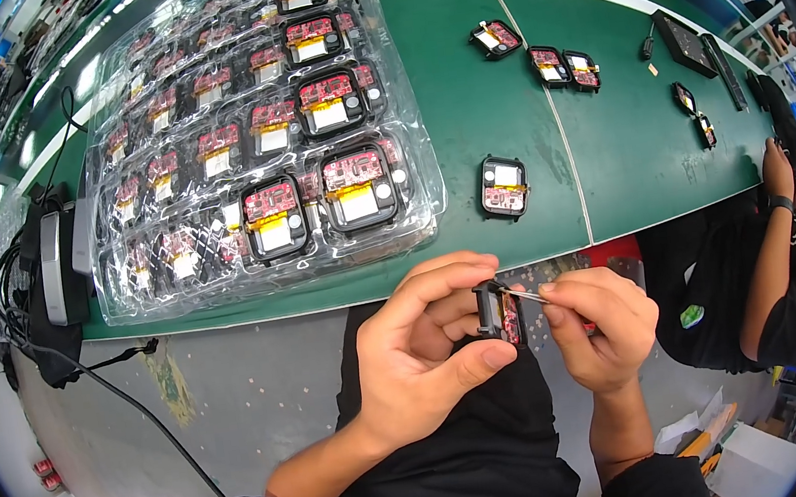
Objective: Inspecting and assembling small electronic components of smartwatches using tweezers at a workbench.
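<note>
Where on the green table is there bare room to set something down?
The widest bare patch of table lies between the lone module and the far-right modules, below the paired modules. A smaller one sits above the lone module, right of the trays. Crowded: the left, under the trays, and around the black box.

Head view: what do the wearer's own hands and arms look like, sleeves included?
The left hand and right hand wear no gloves. The forearms are bare, with no watch showing; black sleeves start near the elbows.
</note>
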Action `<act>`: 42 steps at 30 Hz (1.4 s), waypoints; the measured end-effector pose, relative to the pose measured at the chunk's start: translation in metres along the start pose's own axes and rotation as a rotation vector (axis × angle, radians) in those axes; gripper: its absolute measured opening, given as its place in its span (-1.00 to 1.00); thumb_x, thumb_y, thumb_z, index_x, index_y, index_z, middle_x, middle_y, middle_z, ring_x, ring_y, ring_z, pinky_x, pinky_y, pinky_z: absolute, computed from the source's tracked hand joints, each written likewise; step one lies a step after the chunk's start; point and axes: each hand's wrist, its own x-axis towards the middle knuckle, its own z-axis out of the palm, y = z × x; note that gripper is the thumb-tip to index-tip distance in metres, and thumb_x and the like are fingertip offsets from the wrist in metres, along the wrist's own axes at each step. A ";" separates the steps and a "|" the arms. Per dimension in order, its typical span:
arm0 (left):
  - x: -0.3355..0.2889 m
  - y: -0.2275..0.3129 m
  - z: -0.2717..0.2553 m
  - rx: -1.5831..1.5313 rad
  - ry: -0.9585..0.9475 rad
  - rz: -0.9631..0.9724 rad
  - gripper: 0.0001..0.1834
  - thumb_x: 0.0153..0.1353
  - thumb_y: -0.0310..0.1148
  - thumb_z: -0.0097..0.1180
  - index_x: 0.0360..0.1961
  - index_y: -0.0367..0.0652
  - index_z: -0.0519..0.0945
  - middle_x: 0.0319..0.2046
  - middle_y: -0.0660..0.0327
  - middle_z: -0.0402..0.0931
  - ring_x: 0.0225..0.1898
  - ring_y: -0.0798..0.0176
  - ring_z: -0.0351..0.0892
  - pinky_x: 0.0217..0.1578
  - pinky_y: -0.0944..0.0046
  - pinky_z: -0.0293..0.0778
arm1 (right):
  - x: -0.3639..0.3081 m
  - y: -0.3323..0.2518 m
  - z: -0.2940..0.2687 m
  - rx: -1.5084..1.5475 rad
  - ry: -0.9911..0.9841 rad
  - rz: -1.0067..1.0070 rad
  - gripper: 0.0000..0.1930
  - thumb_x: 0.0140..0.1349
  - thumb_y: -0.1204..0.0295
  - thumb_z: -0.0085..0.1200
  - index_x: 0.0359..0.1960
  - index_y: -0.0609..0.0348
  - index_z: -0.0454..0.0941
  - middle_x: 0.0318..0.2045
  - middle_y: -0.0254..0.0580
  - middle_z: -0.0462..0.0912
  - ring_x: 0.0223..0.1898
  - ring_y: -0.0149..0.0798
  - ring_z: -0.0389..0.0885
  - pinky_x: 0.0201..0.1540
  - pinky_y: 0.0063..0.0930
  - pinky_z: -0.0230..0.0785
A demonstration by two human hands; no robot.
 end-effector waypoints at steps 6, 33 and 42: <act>0.001 0.000 0.000 0.009 0.004 0.008 -0.39 0.25 -0.60 0.45 0.29 -0.42 0.48 0.35 -0.05 0.37 0.26 0.09 0.60 0.19 0.13 0.64 | 0.001 0.002 -0.001 0.008 0.004 -0.017 -0.82 0.08 0.63 0.41 -0.25 0.27 0.74 -0.40 -0.12 0.77 -0.49 -0.20 0.74 -0.46 -0.46 0.52; 0.001 -0.001 0.003 0.039 0.040 -0.036 -0.38 0.27 -0.59 0.44 0.31 -0.44 0.46 0.41 -0.01 0.31 0.23 0.13 0.61 0.22 0.12 0.61 | -0.003 0.012 0.006 -0.076 0.079 -0.114 -0.75 -0.05 0.64 0.43 -0.27 0.27 0.74 -0.39 -0.15 0.74 -0.59 -0.24 0.61 -0.53 -0.44 0.43; 0.000 -0.001 0.003 0.052 0.035 -0.046 -0.38 0.28 -0.60 0.43 0.32 -0.44 0.46 0.39 0.00 0.31 0.22 0.13 0.61 0.21 0.12 0.61 | -0.004 0.012 0.007 -0.096 0.079 -0.132 -0.75 -0.06 0.66 0.42 -0.27 0.26 0.75 -0.40 -0.15 0.74 -0.59 -0.25 0.61 -0.53 -0.45 0.42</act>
